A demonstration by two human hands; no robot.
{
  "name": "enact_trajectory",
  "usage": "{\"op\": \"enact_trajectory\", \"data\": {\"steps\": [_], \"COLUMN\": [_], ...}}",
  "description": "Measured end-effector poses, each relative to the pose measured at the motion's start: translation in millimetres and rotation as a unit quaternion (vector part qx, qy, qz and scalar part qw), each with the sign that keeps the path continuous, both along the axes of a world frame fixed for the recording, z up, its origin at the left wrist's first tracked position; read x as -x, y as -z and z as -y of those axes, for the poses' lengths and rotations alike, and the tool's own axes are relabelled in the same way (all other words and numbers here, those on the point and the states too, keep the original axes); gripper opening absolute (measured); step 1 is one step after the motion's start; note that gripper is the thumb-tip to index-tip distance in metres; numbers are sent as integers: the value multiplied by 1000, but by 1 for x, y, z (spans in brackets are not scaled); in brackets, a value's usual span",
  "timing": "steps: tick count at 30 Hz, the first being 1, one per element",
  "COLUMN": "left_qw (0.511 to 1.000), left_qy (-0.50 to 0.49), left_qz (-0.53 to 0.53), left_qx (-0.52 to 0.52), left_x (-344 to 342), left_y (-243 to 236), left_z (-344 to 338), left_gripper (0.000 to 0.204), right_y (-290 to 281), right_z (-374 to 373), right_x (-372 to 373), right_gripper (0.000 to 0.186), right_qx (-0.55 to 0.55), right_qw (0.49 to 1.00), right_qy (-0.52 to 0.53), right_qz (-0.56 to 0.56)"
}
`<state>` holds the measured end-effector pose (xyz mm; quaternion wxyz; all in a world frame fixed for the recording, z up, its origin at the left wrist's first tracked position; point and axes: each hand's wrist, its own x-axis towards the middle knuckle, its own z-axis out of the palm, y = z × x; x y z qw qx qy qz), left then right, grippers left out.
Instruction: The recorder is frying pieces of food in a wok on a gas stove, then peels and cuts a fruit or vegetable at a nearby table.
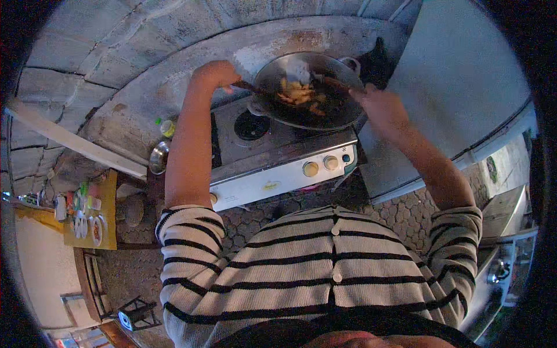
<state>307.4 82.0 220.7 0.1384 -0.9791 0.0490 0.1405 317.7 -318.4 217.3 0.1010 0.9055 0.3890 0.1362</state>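
Golden pieces (298, 94) lie in our wok (341, 113) on the stove (255, 187).
Our left hand (217, 74) has its grip closed round a dark utensil (244, 86); our blurred right hand (381, 108) seems wrapped about a brown utensil (337, 83).

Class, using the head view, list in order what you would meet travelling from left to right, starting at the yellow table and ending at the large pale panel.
Yellow table → metal bowl → left hand → wok → right hand → large pale panel.
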Motion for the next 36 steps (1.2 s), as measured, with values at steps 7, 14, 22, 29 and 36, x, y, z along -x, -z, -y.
{"op": "enact_trajectory", "data": {"steps": [7, 14, 22, 29, 36], "left_qw": [981, 954, 933, 940, 948], "left_qy": [-141, -156, -107, -115, -122], "left_qz": [108, 249, 342, 321, 293], "left_qx": [79, 62, 29, -13, 23], "left_x": [39, 64, 73, 77, 68], "left_y": [-16, -23, -33, -29, -26], "left_z": [30, 49, 73, 67, 70], "left_gripper": [36, 28, 21, 25, 28], "right_y": [-2, -10, 40, 38, 17], "right_z": [31, 35, 33, 33, 12], "right_x": [-40, -14, -34, -40, -26], "right_gripper": [35, 28, 25, 30, 31], "right_qx": [32, 110, -13, -79, -71], "right_qw": [999, 992, 979, 985, 994], "right_qy": [10, 49, 30, -11, -33], "right_qz": [18, -23, -200, -153, -76]}}
